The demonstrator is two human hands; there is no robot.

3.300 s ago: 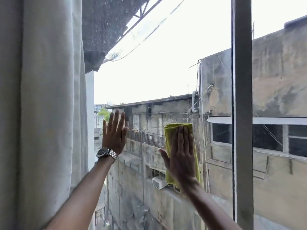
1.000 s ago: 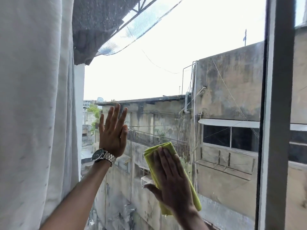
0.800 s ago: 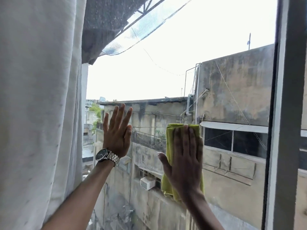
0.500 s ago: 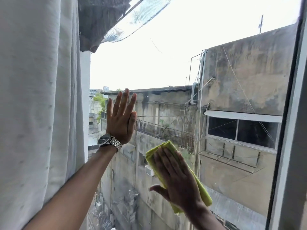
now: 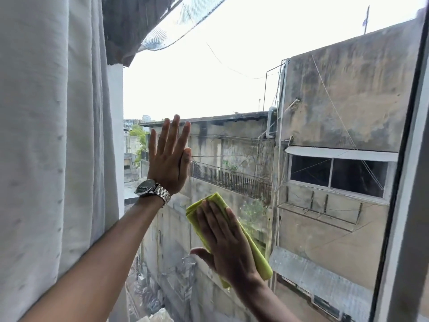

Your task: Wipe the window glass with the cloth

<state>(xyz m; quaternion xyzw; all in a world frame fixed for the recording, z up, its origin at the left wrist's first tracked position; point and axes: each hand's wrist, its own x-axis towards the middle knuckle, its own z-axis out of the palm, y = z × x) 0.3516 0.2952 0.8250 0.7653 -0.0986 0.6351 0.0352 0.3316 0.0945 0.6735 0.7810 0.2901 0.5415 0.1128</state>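
Observation:
A folded yellow-green cloth [image 5: 257, 256] lies flat against the window glass [image 5: 232, 84], tilted up to the left. My right hand [image 5: 226, 242] presses on it with flat fingers and covers most of its middle. My left hand [image 5: 169, 156], a metal watch at its wrist, rests flat on the glass up and to the left of the cloth, fingers spread and pointing upward, holding nothing.
A white curtain [image 5: 51, 147] hangs along the left side, close to my left forearm. The grey window frame [image 5: 404, 205] runs down the right edge. Weathered concrete buildings [image 5: 336, 108] and bright sky show through the glass.
My right hand swept the cloth back and forth: upright 0.8 s ago, then down and tilted left. My left hand stays flat on the glass. The view has shifted slightly.

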